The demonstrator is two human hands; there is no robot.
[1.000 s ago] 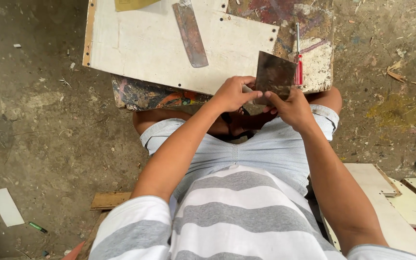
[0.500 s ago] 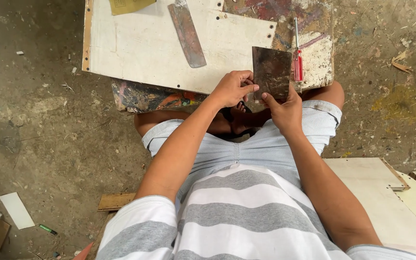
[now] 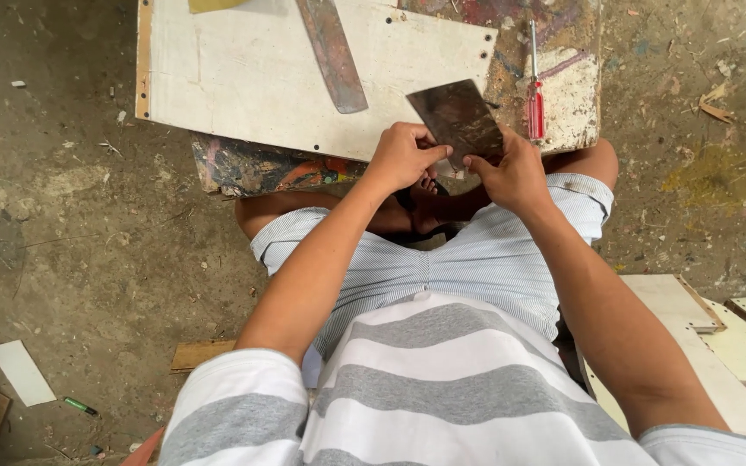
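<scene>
I sit cross-legged on the ground. Both hands hold a dark, rusty flat metal blade point(image 3: 458, 116) upright over my lap. My left hand point(image 3: 403, 155) pinches its lower left edge. My right hand point(image 3: 511, 173) grips its lower right edge with the thumb against the face. Just beyond the blade lies a white board point(image 3: 243, 78) with screw holes. A long rusty scraper blade point(image 3: 331, 53) rests on it. A red-handled screwdriver point(image 3: 534, 95) lies on a paint-stained board point(image 3: 573, 95) to the right.
The ground is dusty concrete point(image 3: 62, 242) with wood chips. A paint-smeared panel point(image 3: 261, 168) sticks out under the white board. White panels point(image 3: 736, 336) lie at my right. A white strip point(image 3: 21, 371), a green marker point(image 3: 79, 406) and a wood offcut point(image 3: 205, 352) lie at my left.
Both hands have lifted the metal blade slightly forward and tilted it more upright. My view has shifted a little nearer to the boards.
</scene>
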